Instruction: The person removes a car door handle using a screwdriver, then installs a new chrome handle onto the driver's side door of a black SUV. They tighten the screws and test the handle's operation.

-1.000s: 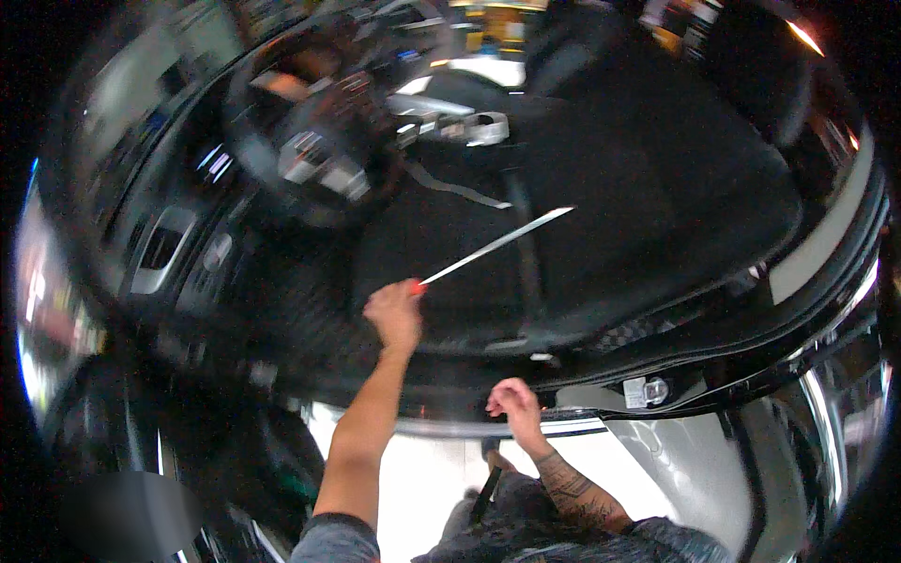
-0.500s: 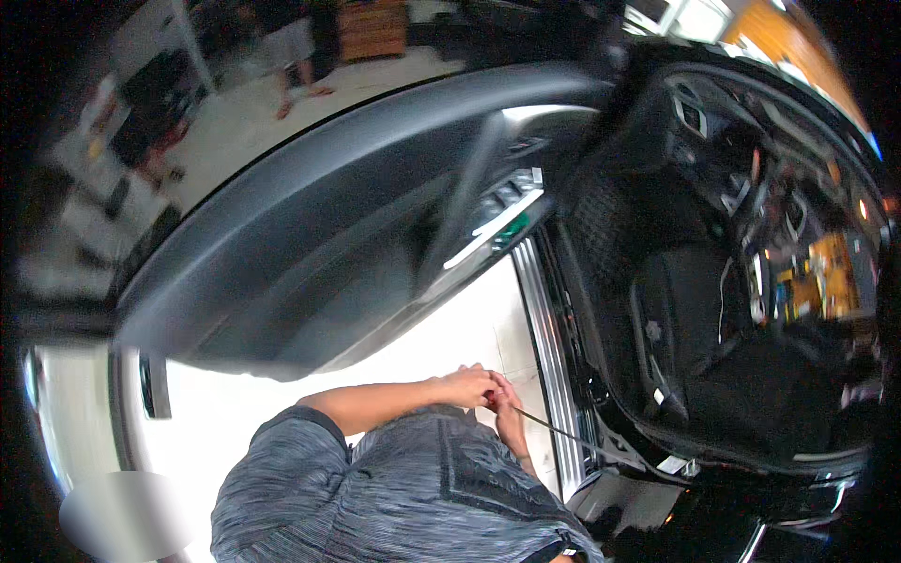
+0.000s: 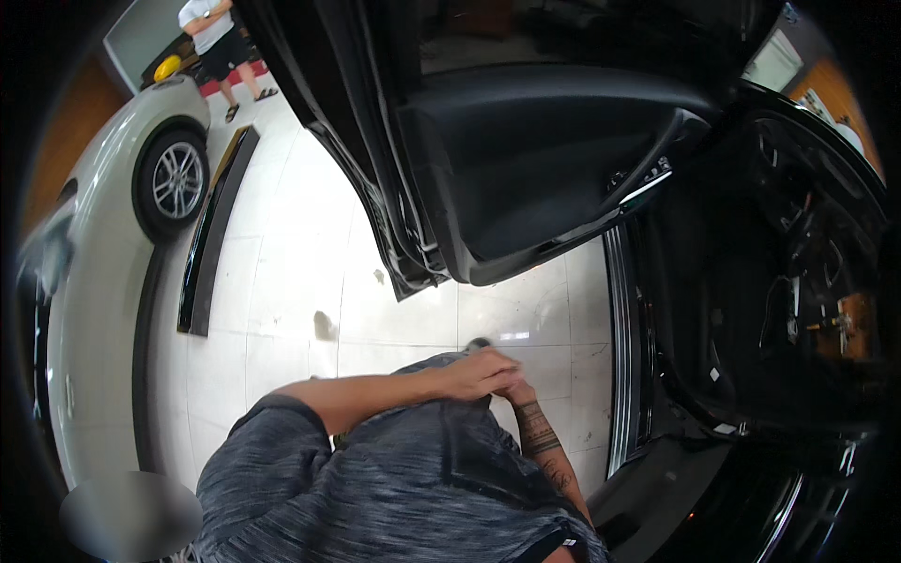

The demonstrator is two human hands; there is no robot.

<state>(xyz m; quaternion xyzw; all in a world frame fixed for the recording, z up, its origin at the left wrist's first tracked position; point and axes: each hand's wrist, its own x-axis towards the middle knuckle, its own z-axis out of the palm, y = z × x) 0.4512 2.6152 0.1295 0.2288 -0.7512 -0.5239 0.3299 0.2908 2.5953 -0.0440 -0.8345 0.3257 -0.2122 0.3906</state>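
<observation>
Left hand: your left hand (image 3: 474, 373) reaches across the front of your body, its fingers partly curled and laid over the right hand; you cannot tell whether it grips anything.
Right hand: your right hand (image 3: 513, 389) meets the left, mostly covered by it; how far it is open, and whether it holds something, cannot be told.
Shirt: your dark grey shirt (image 3: 375, 479) lies just behind both hands, at waist height.
Shoe: the tip of a dark shoe (image 3: 480, 344) shows just beyond your hands, on the pale tiled floor (image 3: 282, 272).
Door: the black car door (image 3: 554, 178) stands open ahead of you, well apart from your hands.
Sill: the ribbed door sill (image 3: 620, 347) runs along your right side, bordering the dark car interior (image 3: 723, 272).
Bar: a long dark bar (image 3: 208, 249) lies on the floor at your left, beside a white car (image 3: 99, 310).
Co-worker: a person (image 3: 225, 56) stands at far left, arms folded.
</observation>
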